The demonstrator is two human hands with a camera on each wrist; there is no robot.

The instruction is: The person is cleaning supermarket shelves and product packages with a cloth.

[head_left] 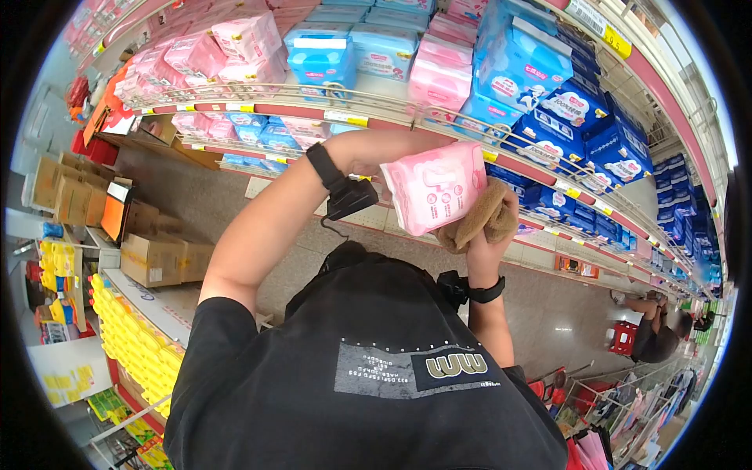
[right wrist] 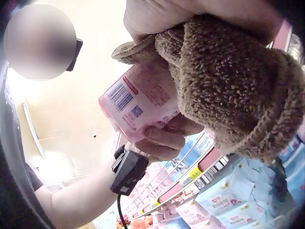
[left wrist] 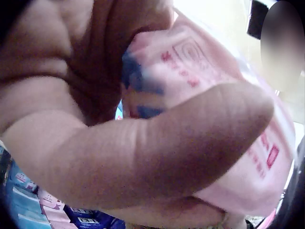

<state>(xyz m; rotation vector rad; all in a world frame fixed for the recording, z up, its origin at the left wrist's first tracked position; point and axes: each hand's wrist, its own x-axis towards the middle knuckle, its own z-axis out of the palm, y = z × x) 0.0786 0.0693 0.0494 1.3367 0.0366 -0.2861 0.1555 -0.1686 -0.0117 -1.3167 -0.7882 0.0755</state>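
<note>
My left hand grips a pink pack of sanitary pads; in the left wrist view the thumb lies across its wrapper. From above, the pack covers most of that hand's fingers. In the right wrist view, the pack's barcode side shows, with left fingers curled on its lower edge. Close beside the pack, my right hand holds a bunched, fuzzy brown cloth. The cloth overlaps the pack's right edge in the head view.
A shop shelf with a wire rail runs ahead, stocked with pink packs, light blue packs and dark blue packs. Cardboard boxes and yellow goods stand left. Another person is low in the aisle, near a red basket.
</note>
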